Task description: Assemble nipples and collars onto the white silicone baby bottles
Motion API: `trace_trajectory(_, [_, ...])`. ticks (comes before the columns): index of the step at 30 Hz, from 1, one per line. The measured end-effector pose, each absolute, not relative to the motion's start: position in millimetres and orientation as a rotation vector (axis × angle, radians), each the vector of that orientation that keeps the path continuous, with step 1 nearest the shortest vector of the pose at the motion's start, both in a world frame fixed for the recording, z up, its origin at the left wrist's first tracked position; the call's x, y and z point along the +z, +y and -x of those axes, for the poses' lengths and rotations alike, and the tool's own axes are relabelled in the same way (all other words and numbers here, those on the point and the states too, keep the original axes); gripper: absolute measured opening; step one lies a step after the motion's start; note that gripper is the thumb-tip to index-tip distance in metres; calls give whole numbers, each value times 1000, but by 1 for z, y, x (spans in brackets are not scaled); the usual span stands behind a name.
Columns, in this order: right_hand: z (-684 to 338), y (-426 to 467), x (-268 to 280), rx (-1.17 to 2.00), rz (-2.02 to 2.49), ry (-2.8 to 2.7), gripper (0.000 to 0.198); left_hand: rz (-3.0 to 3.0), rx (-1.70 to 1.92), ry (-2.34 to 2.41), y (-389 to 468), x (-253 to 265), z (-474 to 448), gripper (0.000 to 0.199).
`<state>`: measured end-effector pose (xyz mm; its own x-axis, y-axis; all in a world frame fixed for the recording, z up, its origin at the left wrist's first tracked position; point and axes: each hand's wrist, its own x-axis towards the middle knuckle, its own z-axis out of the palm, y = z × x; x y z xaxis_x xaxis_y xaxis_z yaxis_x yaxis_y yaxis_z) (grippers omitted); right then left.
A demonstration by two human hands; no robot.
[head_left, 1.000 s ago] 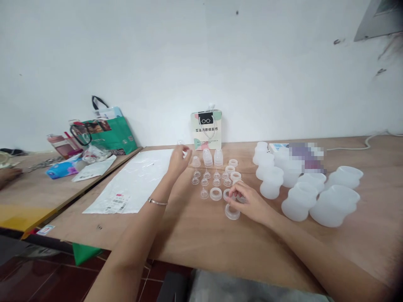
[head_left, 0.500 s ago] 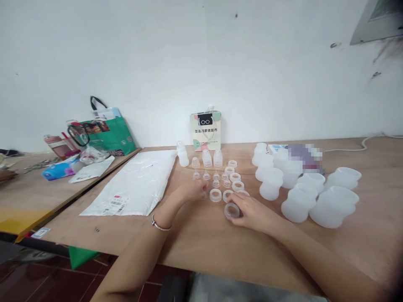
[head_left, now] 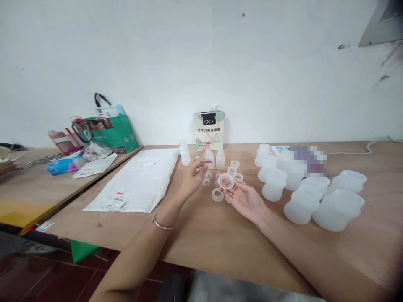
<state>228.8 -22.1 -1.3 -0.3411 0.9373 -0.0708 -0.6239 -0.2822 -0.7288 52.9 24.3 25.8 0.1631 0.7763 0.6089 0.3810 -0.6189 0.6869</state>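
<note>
My right hand [head_left: 247, 201] grips a translucent bottle collar ring [head_left: 226, 181], raised and tilted with its opening toward me. My left hand [head_left: 194, 178] is up beside it, fingers curled and the index finger bent forward; what lies between the fingertips is too small to make out. Under and beyond the hands stand several clear bottle nipples [head_left: 206, 182], partly hidden. Several more collar rings sit on the table, one collar ring [head_left: 217, 195] just in front of my hands. Behind them are clear domed bottle caps [head_left: 220, 158] and a capped baby bottle [head_left: 184, 153].
Several frosted bottle bodies [head_left: 302, 205] stand to the right. A white plastic mailer [head_left: 135, 180] lies on the left of the wooden table [head_left: 201, 243]. A paper bag [head_left: 209, 134] stands against the wall. On the adjoining left table are a green bag [head_left: 121, 134] and a blue packet [head_left: 63, 167].
My right hand has lifted the collar ring and turned it toward my left hand. My left hand has risen from among the nipples. The view has shifted slightly.
</note>
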Motion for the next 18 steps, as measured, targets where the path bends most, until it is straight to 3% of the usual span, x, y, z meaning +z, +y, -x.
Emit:
trace_trajectory(11, [-235,-14,-10,1779,533,-621,9,-2088,1760,822,-3,4,-90,15])
trace_trajectory(18, [-232,-13,-12,1741,529,-581,6,-2351,1602,955,1,-4,-89,17])
